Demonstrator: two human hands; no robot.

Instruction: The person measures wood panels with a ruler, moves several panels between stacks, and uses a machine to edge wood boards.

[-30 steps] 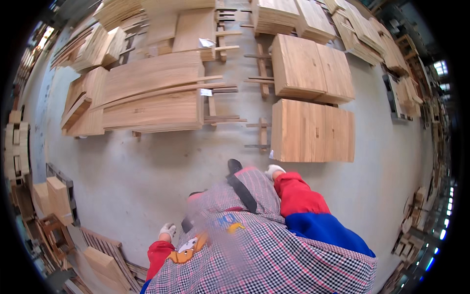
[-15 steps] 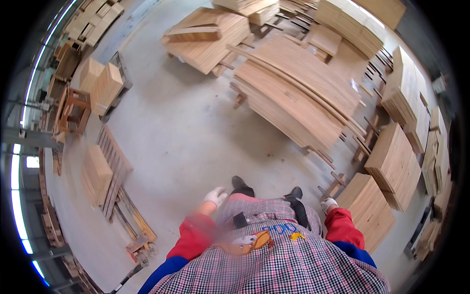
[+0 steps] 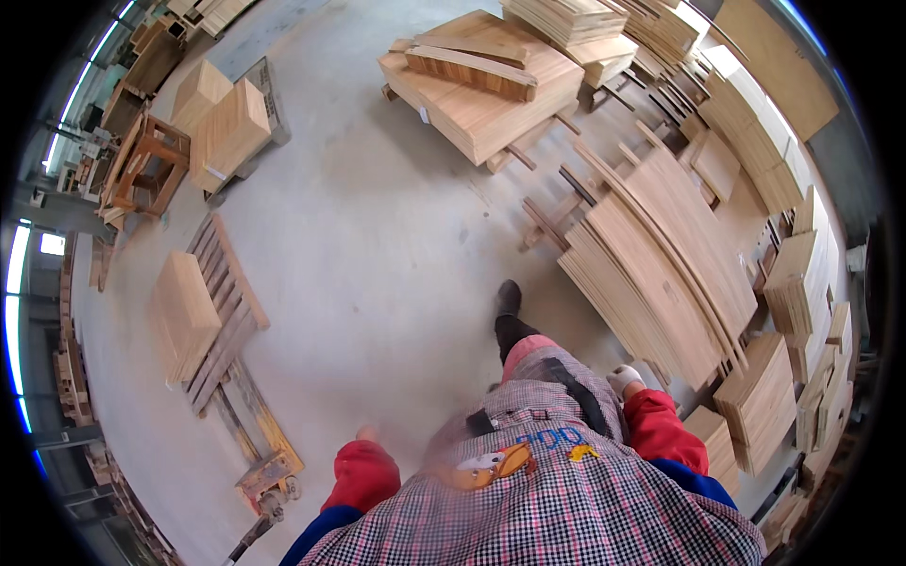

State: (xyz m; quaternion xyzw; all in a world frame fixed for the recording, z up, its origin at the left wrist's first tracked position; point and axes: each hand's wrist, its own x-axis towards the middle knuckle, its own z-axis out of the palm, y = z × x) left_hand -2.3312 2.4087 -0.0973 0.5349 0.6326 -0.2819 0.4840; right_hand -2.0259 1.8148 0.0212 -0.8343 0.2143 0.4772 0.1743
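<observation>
My right hand (image 3: 623,379), in a whitish glove, hangs beside my checked apron (image 3: 566,500). Its fingers look curled in, and nothing shows in them. Nearest to it is a broad stack of wooden panels (image 3: 651,292), with a gap between. My left hand (image 3: 366,433) is almost wholly hidden past the red sleeve (image 3: 363,472); only a blurred bit by the cuff shows, so its fingers cannot be made out. One dark shoe (image 3: 509,299) is out in front of me on the grey floor (image 3: 377,283).
A yellow pallet jack (image 3: 269,472) stands at left by a slatted pallet (image 3: 226,325) bearing a panel stack (image 3: 187,316). Farther off are another stack (image 3: 231,141), a wooden stool (image 3: 149,174) and a large stack (image 3: 481,85) with loose boards on top. More stacks (image 3: 755,401) line the right.
I have stepped forward, one foot now ahead. The stacks in front have shifted to the right in view. My left hand has swung back out of sight; my right hand stays by my side.
</observation>
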